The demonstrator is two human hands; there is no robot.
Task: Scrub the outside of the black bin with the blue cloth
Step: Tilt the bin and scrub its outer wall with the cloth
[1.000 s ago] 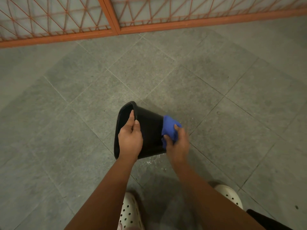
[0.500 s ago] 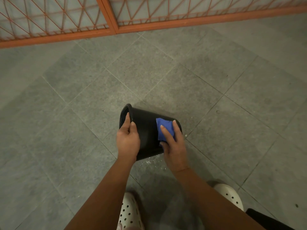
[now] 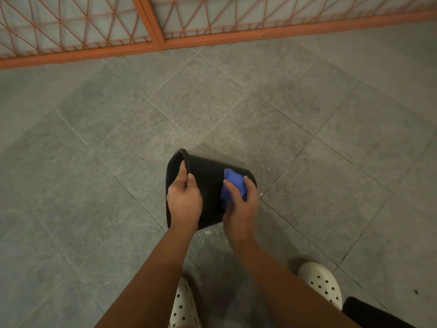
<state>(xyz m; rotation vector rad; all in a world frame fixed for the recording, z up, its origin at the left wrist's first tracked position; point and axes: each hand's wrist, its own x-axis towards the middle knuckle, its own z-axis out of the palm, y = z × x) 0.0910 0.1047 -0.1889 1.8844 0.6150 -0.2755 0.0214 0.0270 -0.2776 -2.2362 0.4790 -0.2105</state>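
A: Holding what with the left hand [image 3: 184, 200] here?

B: Gripping the bin [image 3: 208, 183] by its rim, lol. Hooking a finger over the edge into the mouth and pressing the thumb on the outer wall. Definitely curling round it, not lying loose.

A: And doing what with the right hand [image 3: 241, 209]?

B: Clutching the cloth [image 3: 233, 183], all bunched up, with fingers wrapping round it. Pressing it onto the outer wall, up near the base end.

A: Holding the bin where exactly? Standing it on the floor [image 3: 307, 138]?

B: Nope, tipping it way over onto its side, pointing the mouth left and the base right. Hanging it low between both hands, just ahead of the clogs [image 3: 324, 282]. Touching the tiles or floating above them? Honestly struggling to tell from this angle.

A: Seeing anything else down there?

B: Spotting some pale specks [image 3: 209, 232] on the tiles right by the bin's near edge. Also seeing an orange grille [image 3: 71, 27] along the far edge of the floor. Plus catching something dark [image 3: 369, 313] in the bottom right corner, too cropped to name.
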